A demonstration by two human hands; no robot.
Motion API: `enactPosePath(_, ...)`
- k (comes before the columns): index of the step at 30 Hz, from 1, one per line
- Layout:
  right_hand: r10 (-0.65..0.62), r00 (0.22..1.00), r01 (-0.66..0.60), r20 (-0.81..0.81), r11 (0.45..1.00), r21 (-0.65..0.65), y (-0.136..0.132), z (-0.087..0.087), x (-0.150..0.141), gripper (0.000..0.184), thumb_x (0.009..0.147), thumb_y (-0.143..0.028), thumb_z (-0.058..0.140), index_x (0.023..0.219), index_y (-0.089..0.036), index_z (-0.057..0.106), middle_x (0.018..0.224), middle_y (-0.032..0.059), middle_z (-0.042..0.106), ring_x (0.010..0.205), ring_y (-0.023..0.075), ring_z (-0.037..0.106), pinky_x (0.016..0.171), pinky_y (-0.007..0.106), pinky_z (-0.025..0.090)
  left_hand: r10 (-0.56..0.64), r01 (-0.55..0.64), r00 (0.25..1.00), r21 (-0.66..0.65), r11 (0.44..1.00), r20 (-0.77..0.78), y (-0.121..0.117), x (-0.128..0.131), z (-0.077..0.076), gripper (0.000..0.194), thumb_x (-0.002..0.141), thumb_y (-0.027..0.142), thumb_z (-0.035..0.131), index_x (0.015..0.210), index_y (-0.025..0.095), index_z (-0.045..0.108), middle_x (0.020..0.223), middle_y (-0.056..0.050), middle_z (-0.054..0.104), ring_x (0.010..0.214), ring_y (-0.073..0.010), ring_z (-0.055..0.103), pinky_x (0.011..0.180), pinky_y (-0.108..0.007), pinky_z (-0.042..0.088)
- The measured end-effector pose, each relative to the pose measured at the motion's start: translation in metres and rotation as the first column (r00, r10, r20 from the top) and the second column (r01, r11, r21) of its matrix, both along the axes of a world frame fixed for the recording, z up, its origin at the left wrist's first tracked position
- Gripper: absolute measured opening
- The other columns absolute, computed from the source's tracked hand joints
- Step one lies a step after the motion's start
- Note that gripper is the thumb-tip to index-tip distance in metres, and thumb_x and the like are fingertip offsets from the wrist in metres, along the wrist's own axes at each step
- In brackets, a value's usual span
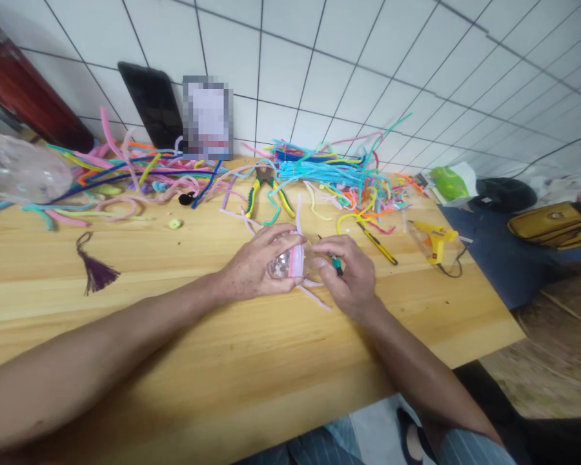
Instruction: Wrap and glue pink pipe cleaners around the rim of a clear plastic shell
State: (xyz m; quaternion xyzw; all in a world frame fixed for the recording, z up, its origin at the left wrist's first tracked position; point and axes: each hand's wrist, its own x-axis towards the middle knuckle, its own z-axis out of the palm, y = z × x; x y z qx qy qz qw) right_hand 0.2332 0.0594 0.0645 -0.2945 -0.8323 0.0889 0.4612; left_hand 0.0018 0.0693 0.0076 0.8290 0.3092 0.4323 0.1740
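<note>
My left hand (266, 263) is wrapped round a small clear plastic container (279, 265), which lies on its side in the grip. Lilac and pink pipe cleaners (296, 261) circle its right end, with loose ends sticking out above and below. Close by on the right, my right hand (347, 268) has its fingers curled in a pinch at that end. What they hold, if anything, cannot be made out. A small dark green object (337, 265) shows at the right hand's palm, mostly hidden.
Behind the hands lie green-yellow pliers (266, 187) and heaped pipe cleaners (319, 173). A yellow utility knife (378, 244) and yellow glue gun (436, 240) sit to the right. Leftward are a purple tassel (97, 268), a clear bottle (24, 169) and a phone (151, 103) against the tiles.
</note>
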Motion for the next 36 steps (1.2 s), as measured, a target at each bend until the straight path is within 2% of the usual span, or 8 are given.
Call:
enactPosePath(3, -0.055, 0.998, 0.054, -0.009, 0.995, -0.078, -0.002, -0.001, -0.002, 0.018, 0.099, -0.018, 0.067, 0.114, -0.028, 0.070, 0.104, 0.0046, 0.080, 0.096, 0.0231, 0.075, 0.084, 0.040, 0.061, -0.006, 0.006, 1.000, 0.013, 1.000, -0.001, 0.000, 0.000, -0.001, 0.068, 0.090, 0.038, 0.081, 0.151, 0.029, 0.054, 0.152, -0.016, 0.059, 0.144, -0.0350, 0.060, 0.119, -0.054, 0.054)
enactPosePath(9, -0.072, 0.995, 0.055, -0.063, 0.968, -0.245, -0.003, -0.004, -0.006, 0.015, 0.096, -0.016, 0.069, 0.106, -0.026, 0.071, 0.098, 0.0014, 0.076, 0.088, 0.0188, 0.071, 0.080, 0.034, 0.057, 0.004, -0.004, 1.000, 0.006, 1.000, 0.002, -0.001, 0.001, -0.002, 0.067, 0.089, 0.038, 0.081, 0.150, 0.028, 0.056, 0.150, -0.017, 0.060, 0.144, -0.0355, 0.059, 0.120, -0.052, 0.052)
enactPosePath(15, -0.087, 0.995, 0.065, -0.056, 0.946, -0.317, 0.001, -0.006, -0.010, 0.020, 0.089, -0.012, 0.066, 0.102, -0.026, 0.071, 0.098, 0.0018, 0.076, 0.088, 0.0193, 0.069, 0.080, 0.035, 0.055, 0.008, -0.008, 1.000, 0.009, 1.000, -0.005, -0.001, 0.000, -0.003, 0.069, 0.087, 0.036, 0.082, 0.150, 0.028, 0.056, 0.154, -0.017, 0.057, 0.143, -0.0358, 0.060, 0.119, -0.053, 0.053)
enactPosePath(22, -0.130, 0.977, 0.032, -0.168, 0.872, -0.489, 0.002, -0.009, -0.009, 0.020, 0.087, -0.018, 0.066, 0.104, -0.025, 0.072, 0.095, 0.0010, 0.075, 0.088, 0.0191, 0.069, 0.081, 0.035, 0.055, 0.006, -0.006, 0.999, 0.010, 1.000, -0.036, -0.002, 0.000, 0.000, 0.070, 0.088, 0.036, 0.082, 0.152, 0.027, 0.055, 0.154, -0.018, 0.057, 0.142, -0.0360, 0.061, 0.118, -0.053, 0.053)
enactPosePath(24, -0.123, 0.975, 0.018, -0.183, 0.871, -0.491, 0.002, -0.008, -0.009, 0.021, 0.087, -0.017, 0.065, 0.105, -0.025, 0.071, 0.096, 0.0010, 0.075, 0.089, 0.0191, 0.069, 0.082, 0.035, 0.055, 0.010, -0.010, 0.999, -0.001, 1.000, -0.038, -0.002, 0.000, 0.001, 0.070, 0.087, 0.036, 0.083, 0.151, 0.028, 0.056, 0.154, -0.017, 0.057, 0.143, -0.0355, 0.061, 0.119, -0.052, 0.053)
enactPosePath(30, -0.123, 0.987, 0.078, -0.099, 0.924, -0.374, -0.001, -0.005, -0.014, 0.025, 0.082, -0.015, 0.068, 0.104, -0.026, 0.071, 0.094, 0.0006, 0.072, 0.087, 0.0193, 0.067, 0.082, 0.036, 0.054, 0.011, -0.011, 1.000, 0.013, 1.000, -0.028, -0.002, 0.000, 0.000, 0.069, 0.087, 0.035, 0.082, 0.150, 0.028, 0.056, 0.154, -0.018, 0.056, 0.144, -0.0363, 0.060, 0.118, -0.053, 0.053)
enactPosePath(34, -0.127, 0.982, 0.057, -0.138, 0.902, -0.428, 0.000, -0.007, -0.010, 0.025, 0.086, -0.016, 0.065, 0.108, -0.026, 0.070, 0.097, 0.0015, 0.074, 0.089, 0.0195, 0.068, 0.082, 0.035, 0.055, 0.004, -0.004, 0.999, 0.010, 1.000, -0.039, -0.003, 0.000, 0.002, 0.068, 0.088, 0.035, 0.082, 0.151, 0.027, 0.056, 0.153, -0.018, 0.057, 0.142, -0.0363, 0.061, 0.118, -0.053, 0.054)
enactPosePath(36, -0.136, 0.979, 0.064, -0.150, 0.911, -0.407, 0.000, -0.007, -0.006, 0.021, 0.088, -0.016, 0.064, 0.107, -0.026, 0.069, 0.097, 0.0014, 0.074, 0.088, 0.0193, 0.069, 0.081, 0.035, 0.055, 0.003, -0.003, 0.999, 0.009, 1.000, -0.034, -0.002, 0.000, 0.003, 0.068, 0.087, 0.035, 0.083, 0.150, 0.026, 0.057, 0.153, -0.019, 0.057, 0.143, -0.0365, 0.061, 0.118, -0.053, 0.053)
